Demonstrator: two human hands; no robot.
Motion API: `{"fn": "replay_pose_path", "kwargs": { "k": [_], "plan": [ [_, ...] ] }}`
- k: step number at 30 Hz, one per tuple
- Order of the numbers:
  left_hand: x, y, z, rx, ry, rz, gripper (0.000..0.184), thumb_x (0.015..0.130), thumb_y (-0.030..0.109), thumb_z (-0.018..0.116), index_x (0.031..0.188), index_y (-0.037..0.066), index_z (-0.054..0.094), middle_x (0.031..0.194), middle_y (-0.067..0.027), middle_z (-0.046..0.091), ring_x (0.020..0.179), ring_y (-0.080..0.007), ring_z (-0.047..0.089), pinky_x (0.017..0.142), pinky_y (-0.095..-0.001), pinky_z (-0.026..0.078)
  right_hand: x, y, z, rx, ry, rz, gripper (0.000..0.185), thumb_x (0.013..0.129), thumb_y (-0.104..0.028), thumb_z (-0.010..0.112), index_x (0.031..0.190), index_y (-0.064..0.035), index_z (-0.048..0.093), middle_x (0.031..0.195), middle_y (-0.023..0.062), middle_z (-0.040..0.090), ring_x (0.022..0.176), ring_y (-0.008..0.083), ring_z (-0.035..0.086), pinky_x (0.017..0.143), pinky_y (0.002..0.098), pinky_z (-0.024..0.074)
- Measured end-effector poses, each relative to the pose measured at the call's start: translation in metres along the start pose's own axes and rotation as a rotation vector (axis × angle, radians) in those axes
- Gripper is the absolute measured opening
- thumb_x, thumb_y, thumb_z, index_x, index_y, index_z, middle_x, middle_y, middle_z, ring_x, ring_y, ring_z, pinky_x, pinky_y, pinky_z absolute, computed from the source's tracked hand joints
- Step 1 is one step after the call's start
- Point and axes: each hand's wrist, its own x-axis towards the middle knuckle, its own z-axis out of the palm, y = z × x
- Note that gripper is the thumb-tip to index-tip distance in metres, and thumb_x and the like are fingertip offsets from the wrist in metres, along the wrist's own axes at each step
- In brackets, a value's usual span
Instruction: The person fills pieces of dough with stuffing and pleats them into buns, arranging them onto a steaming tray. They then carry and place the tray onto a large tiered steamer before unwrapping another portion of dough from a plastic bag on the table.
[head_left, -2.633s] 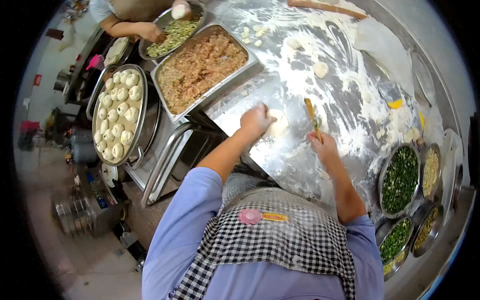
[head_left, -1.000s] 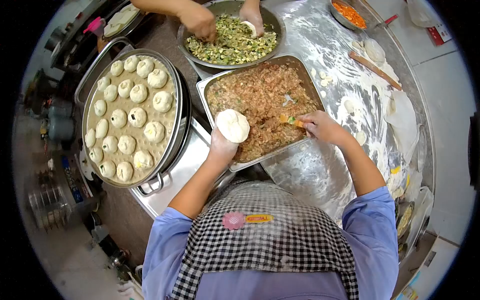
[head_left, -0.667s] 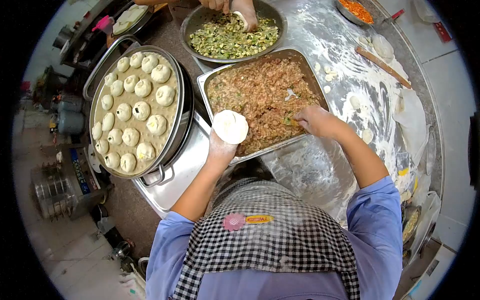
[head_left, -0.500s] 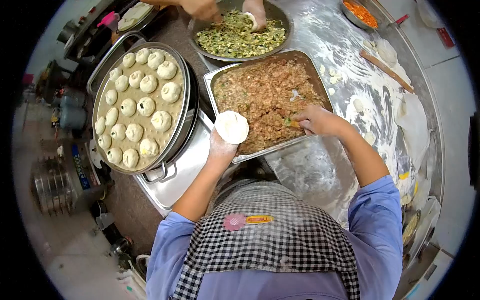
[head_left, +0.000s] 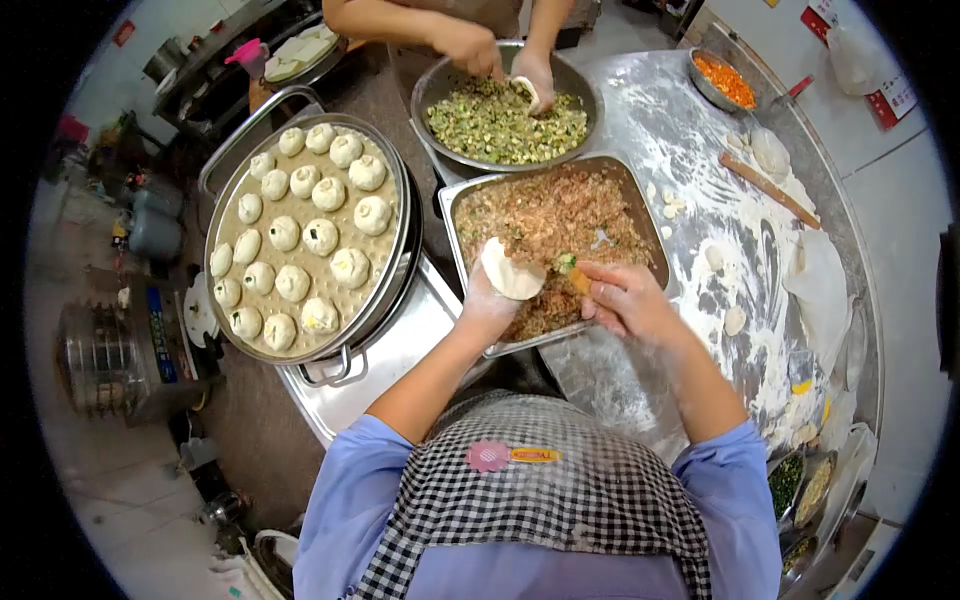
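My left hand (head_left: 484, 308) cups a round dough wrapper (head_left: 516, 274) over the near left part of the meat filling (head_left: 550, 210). In my right hand (head_left: 628, 300) is a small yellow-handled tool (head_left: 577, 278), its end pointing at the wrapper, with a bit of green on it. The shape of that end is not clear. Beneath both hands lies the metal tray (head_left: 447, 215) that holds the filling. To the left, a round steamer (head_left: 372, 290) carries several pleated buns (head_left: 285, 233) on a perforated sheet.
Across from me a co-worker's hands (head_left: 468, 45) work over a bowl (head_left: 425, 130) of green vegetable filling. The floured metal table (head_left: 690, 120) holds a rolling pin (head_left: 768, 188), dough pieces (head_left: 735, 320) and a bowl of shredded orange filling (head_left: 725, 82).
My right hand has lifted the yellow-handled tool out of the meat and brought it left to the wrapper. My left hand now holds the wrapper over the tray. The view has shifted.
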Motion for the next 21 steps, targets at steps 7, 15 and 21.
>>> {"fn": "replay_pose_path", "kwargs": {
  "k": [7, 15, 21],
  "plan": [
    [0.015, 0.023, 0.014, 0.494, 0.043, 0.055, 0.061, 0.069, 0.011, 0.073, 0.119, -0.001, 0.039, 0.106, -0.0077, 0.059, 0.098, -0.0198, 0.057, 0.089, -0.0299, 0.043, -0.004, 0.014, 0.027, -0.701, 0.495, -0.831, 0.035, 0.084, -0.003, 0.049, 0.117, -0.0109, 0.057, 0.079, 0.0103, 0.055, 0.067, 0.0215, 0.055, 0.06, 0.0274, 0.0448],
    [0.011, 0.044, 0.02, 0.49, -0.189, 0.109, 0.06, 0.064, -0.006, 0.071, 0.117, 0.002, 0.044, 0.108, -0.0081, 0.057, 0.098, -0.0179, 0.057, 0.087, -0.0308, 0.047, -0.029, -0.031, -0.005, -1.274, 0.255, -0.605, 0.034, 0.083, -0.013, 0.051, 0.113, -0.0273, 0.058, 0.075, 0.0069, 0.049, 0.064, 0.023, 0.055, 0.057, 0.0352, 0.0452],
    [0.015, 0.045, 0.005, 0.362, -0.195, -0.002, 0.067, 0.061, -0.005, 0.075, 0.119, 0.004, 0.043, 0.11, -0.0065, 0.056, 0.1, -0.0158, 0.056, 0.088, -0.0296, 0.046, -0.05, -0.052, -0.036, -1.188, 0.211, -0.617, 0.039, 0.079, -0.008, 0.054, 0.114, -0.0249, 0.059, 0.077, 0.0073, 0.054, 0.067, 0.0219, 0.057, 0.059, 0.0327, 0.047]
  ]
}}
